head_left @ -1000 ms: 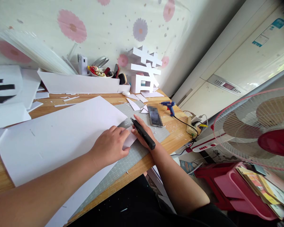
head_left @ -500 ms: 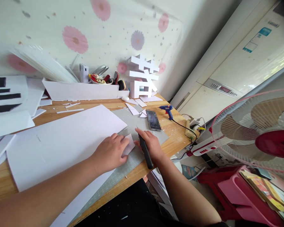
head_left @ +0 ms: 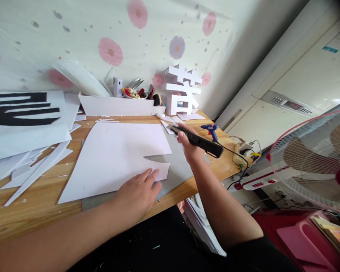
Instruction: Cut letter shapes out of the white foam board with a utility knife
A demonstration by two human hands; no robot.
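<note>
My left hand lies on a white foam board sheet, its fingers spread near the sheet's lower right. A pointed notch cuts into the sheet's right edge, above those fingers. Raised over the right side of the grey cutting mat, my right hand is closed round a black utility knife. The knife is tilted, its front end pointing up and left, clear of the sheet. White scraps lie behind the right hand.
A blue glue gun with a black cord rests at the table's right. Behind stand a white foam-board character and a long white box of tools. Cut strips are piled left. A fan stands beyond the table's right edge.
The sheet has turned on the mat, and its notched edge now shows. My right hand has lifted the knife up and away from it. The view has shifted left.
</note>
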